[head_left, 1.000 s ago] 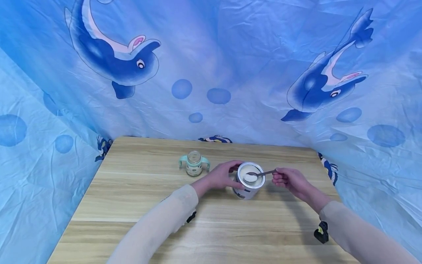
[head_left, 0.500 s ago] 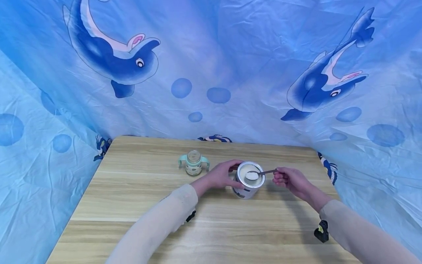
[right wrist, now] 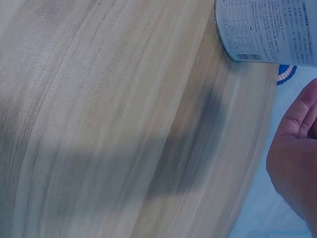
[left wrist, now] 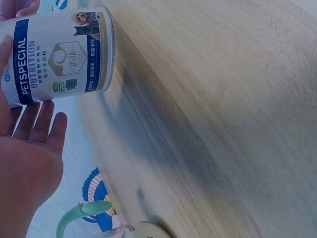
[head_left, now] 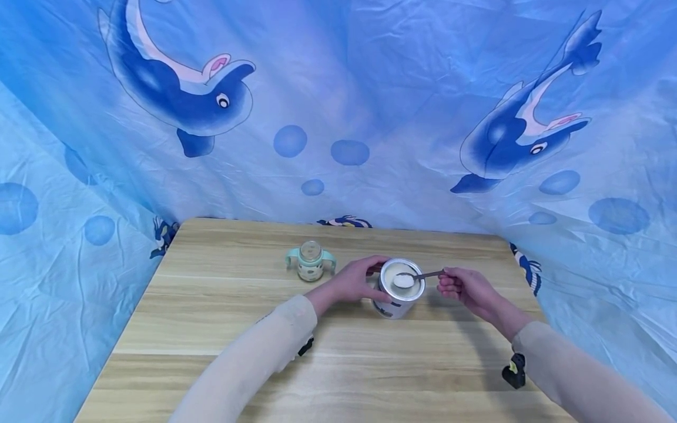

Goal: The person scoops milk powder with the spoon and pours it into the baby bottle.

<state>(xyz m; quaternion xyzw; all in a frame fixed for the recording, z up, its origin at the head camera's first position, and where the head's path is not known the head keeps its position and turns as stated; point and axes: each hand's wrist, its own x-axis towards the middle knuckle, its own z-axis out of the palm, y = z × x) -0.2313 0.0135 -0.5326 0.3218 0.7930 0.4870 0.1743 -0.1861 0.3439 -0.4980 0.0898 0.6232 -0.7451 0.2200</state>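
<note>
A white milk powder can (head_left: 394,309) with a silver rim stands on the table, its top off. Pale powder (head_left: 392,272) shows inside. My left hand (head_left: 353,281) grips the can around its left side, thumb at the front and fingers behind. In the left wrist view the can's label (left wrist: 54,57) reads "PETSPECIAL NUTRITION". To the can's right, my right hand (head_left: 468,291) pinches the end of a dark-handled spoon (head_left: 404,281). The spoon's bowl, heaped with white powder, is over the can's opening. The right wrist view shows that hand (right wrist: 297,148) beside the can without the spoon.
A small clear bottle (head_left: 310,264) with two mint-green handles stands left of the can, beyond my left forearm. The wooden table (head_left: 222,329) ends at a blue dolphin-print cloth (head_left: 338,106) behind and at both sides.
The spoon's bowl has shifted very slightly within the can's opening, and the powder on it looks a little more rounded. Both hands hold nearly the same place.
</note>
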